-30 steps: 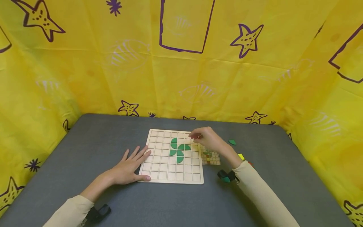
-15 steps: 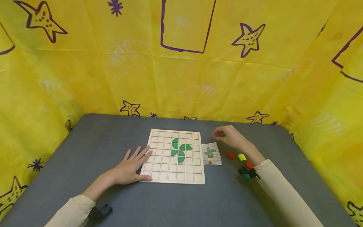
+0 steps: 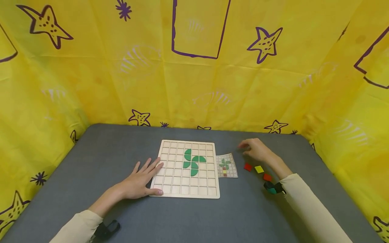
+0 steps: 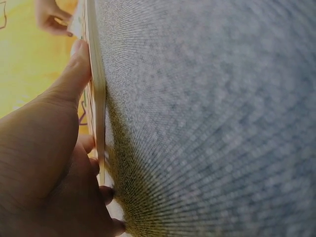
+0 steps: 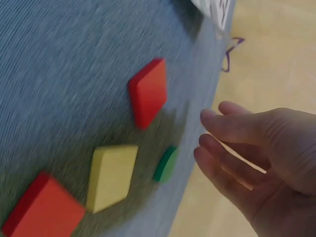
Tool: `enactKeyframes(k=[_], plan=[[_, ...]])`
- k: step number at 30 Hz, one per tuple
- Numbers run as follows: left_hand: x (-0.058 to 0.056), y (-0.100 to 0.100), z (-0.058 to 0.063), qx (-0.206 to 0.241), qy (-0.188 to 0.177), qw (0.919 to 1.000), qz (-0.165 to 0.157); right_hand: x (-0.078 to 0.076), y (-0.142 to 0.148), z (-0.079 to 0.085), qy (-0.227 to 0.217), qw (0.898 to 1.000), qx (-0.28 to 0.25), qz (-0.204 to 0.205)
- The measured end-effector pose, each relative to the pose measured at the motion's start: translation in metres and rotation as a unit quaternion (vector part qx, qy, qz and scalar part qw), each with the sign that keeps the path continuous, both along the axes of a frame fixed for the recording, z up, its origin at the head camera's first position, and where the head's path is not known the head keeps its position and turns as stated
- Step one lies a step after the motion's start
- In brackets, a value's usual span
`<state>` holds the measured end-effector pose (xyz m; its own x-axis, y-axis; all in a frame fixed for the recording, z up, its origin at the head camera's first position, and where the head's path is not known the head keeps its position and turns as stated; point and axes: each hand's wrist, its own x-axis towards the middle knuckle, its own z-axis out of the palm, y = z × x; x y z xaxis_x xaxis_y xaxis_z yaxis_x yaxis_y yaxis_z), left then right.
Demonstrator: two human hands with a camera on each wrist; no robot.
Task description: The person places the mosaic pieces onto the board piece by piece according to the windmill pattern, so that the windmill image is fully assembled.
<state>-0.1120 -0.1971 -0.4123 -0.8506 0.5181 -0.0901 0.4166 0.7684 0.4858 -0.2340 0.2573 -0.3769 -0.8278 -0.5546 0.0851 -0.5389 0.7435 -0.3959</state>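
Observation:
My left hand (image 3: 138,180) rests with spread fingers on the left edge of a pale wooden grid board (image 3: 170,192). In the left wrist view, the thumb (image 4: 73,74) lies along the board's rim. Several green quarter-circle tiles (image 3: 194,165) sit in the board's middle cells. Over the table to the right of the board, my right hand (image 3: 258,150) hovers with loosely bent fingers and holds nothing. Close to its fingertips in the right wrist view is a loose green tile (image 5: 166,164), which the hand hides in the head view.
A patterned card (image 3: 228,165) lies against the board's right side. Right of it on the grey table (image 3: 194,219) are a red square tile (image 3: 247,167), a yellow square tile (image 3: 259,169) and another red tile (image 3: 267,177). A yellow printed cloth (image 3: 194,81) surrounds the table.
My right hand has moved right, away from above the board and past the card, toward the loose tiles. The left hand has stayed on the board's edge.

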Motion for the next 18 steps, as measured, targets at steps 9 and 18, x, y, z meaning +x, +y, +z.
enactKeyframes(k=[9,18], plan=[[0.0,0.001,-0.002,-0.003,0.0,1.0,0.001,-0.003,0.029,-0.015,-0.012,0.999,0.006,-0.036],[0.0,0.0,-0.001,-0.004,-0.002,1.0,0.004,-0.003,0.036,-0.014,-0.019,0.998,0.002,-0.053]])
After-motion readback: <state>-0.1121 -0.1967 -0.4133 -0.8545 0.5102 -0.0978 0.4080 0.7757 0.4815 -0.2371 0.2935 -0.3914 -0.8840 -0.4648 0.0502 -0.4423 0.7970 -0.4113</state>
